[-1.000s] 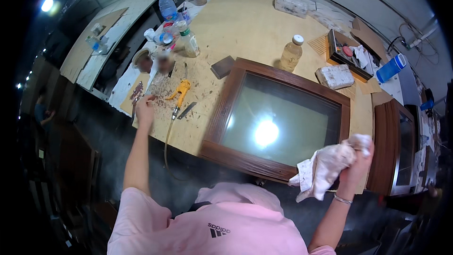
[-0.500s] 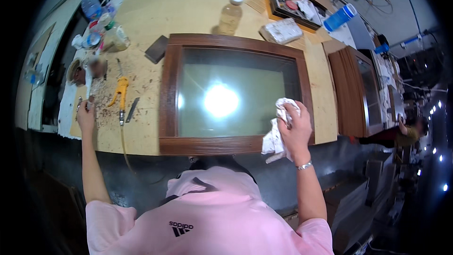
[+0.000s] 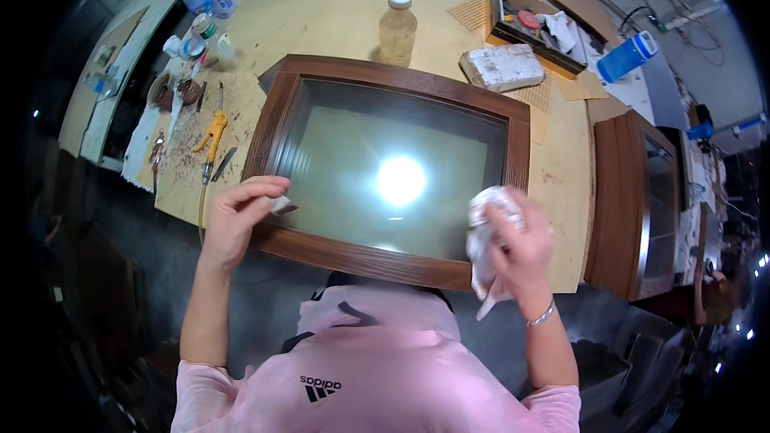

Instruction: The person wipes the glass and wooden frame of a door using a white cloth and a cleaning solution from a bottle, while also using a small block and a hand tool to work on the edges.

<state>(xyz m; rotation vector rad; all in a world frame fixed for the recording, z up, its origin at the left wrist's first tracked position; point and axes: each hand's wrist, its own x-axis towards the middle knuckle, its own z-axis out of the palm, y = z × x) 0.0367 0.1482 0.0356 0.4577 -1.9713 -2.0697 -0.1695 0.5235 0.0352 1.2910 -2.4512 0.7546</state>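
1. Glass-paned frame (image 3: 377, 152) lay centred on surface (image 3: 329, 12).
2. Left hand (image 3: 235, 223), eight o'clock: pinched small scrap (image 3: 281, 206).
3. Right hand (image 3: 523, 250), four o'clock: clutched cloth (image 3: 481, 236).
4. Bottle (image 3: 398, 36) stood at twelve.

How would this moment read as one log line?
left hand: pinching small piece | right hand: holding rag by frame | bottle: upright beyond frame | air gun: on table

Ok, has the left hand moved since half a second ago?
Yes, rightward: the left hand has gone from left of the yellow air gun to the near left corner of the wooden frame.
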